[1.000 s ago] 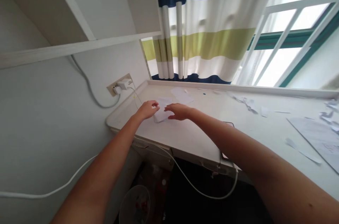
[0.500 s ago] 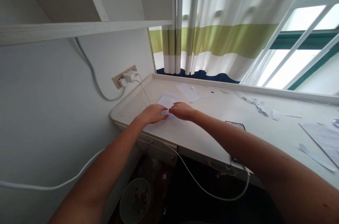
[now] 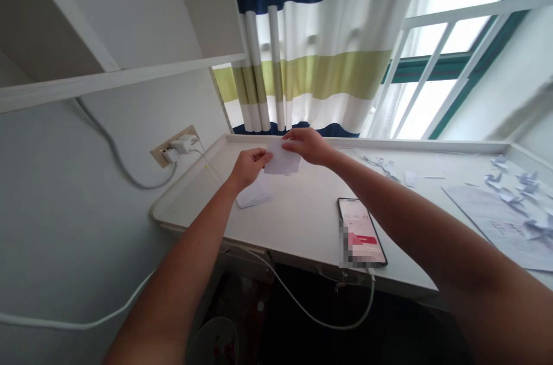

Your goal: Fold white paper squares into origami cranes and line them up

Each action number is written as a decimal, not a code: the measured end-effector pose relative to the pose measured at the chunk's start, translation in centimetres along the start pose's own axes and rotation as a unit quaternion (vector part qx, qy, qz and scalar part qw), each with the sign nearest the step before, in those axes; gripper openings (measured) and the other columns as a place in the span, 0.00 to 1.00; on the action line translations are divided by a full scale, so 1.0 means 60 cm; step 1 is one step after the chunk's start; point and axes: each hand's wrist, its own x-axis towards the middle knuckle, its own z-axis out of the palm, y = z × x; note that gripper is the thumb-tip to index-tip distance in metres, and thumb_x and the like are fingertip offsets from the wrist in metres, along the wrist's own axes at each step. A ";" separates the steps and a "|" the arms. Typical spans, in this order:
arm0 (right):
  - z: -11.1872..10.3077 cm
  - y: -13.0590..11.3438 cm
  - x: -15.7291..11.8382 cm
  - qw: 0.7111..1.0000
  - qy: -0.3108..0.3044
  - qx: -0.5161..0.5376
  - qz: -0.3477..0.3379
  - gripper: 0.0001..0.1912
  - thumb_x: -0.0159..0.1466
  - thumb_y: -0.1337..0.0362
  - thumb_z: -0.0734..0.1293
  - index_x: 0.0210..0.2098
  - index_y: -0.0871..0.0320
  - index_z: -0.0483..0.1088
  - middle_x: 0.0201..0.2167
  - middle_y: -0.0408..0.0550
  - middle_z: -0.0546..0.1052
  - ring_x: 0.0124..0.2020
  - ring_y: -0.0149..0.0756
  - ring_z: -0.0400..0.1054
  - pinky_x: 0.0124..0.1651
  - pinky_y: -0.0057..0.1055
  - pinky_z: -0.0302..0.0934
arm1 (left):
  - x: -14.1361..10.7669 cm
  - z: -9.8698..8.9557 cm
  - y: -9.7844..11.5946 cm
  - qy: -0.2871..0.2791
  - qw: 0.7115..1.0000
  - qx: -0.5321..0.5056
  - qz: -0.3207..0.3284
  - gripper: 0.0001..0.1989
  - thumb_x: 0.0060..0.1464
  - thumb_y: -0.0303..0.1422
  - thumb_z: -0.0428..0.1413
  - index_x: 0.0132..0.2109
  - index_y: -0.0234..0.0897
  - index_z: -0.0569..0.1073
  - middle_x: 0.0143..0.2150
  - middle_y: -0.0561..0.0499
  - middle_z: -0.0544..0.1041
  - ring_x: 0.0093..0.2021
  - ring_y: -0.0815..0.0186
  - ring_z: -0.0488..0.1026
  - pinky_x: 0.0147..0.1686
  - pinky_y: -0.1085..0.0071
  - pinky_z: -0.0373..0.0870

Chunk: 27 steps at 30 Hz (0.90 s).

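The left hand [image 3: 248, 168] pinches the small white paper [image 3: 283, 160] at its three o'clock; the right hand [image 3: 307, 147] pinches it at its eight o'clock. It looks almost square (no clear long side). The paper pile [image 3: 253, 196], at the sheet's seven o'clock, is nearer the left hand.

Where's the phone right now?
Head view: phone lies on the desk near its front edge, right of the paper stack, beside the right forearm.
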 end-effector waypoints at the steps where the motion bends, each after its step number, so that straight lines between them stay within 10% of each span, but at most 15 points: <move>1: -0.029 0.011 -0.012 0.999 0.036 0.029 0.024 0.16 0.65 0.56 0.74 0.48 0.58 0.80 0.39 0.51 0.84 0.40 0.43 0.77 0.44 0.38 0.70 | 0.016 0.035 0.005 0.018 0.999 -0.034 -0.003 0.29 0.47 0.58 0.68 0.42 0.35 0.83 0.38 0.45 0.85 0.38 0.60 0.80 0.40 0.64 0.77; 7: -0.168 0.108 -0.147 0.960 0.135 0.182 0.164 0.23 0.59 0.48 0.77 0.44 0.60 0.78 0.37 0.53 0.83 0.35 0.40 0.75 0.39 0.38 0.72 | 0.073 0.257 0.016 0.007 0.983 -0.175 -0.059 0.29 0.44 0.56 0.70 0.43 0.35 0.82 0.37 0.47 0.83 0.37 0.63 0.80 0.39 0.66 0.79; 12: -0.207 0.184 -0.245 0.940 0.192 0.185 0.211 0.21 0.54 0.47 0.78 0.35 0.59 0.78 0.35 0.50 0.83 0.36 0.39 0.75 0.42 0.38 0.71 | 0.084 0.371 -0.023 -0.070 0.978 -0.177 -0.086 0.29 0.44 0.57 0.69 0.40 0.36 0.80 0.36 0.48 0.81 0.35 0.66 0.77 0.37 0.67 0.77; 27: -0.183 0.266 -0.321 0.895 0.195 0.308 0.258 0.24 0.50 0.48 0.83 0.37 0.58 0.81 0.33 0.48 0.83 0.30 0.35 0.77 0.41 0.36 0.75 | 0.060 0.415 -0.097 -0.097 0.959 -0.220 -0.147 0.25 0.45 0.51 0.73 0.38 0.34 0.79 0.32 0.49 0.81 0.31 0.65 0.80 0.35 0.66 0.80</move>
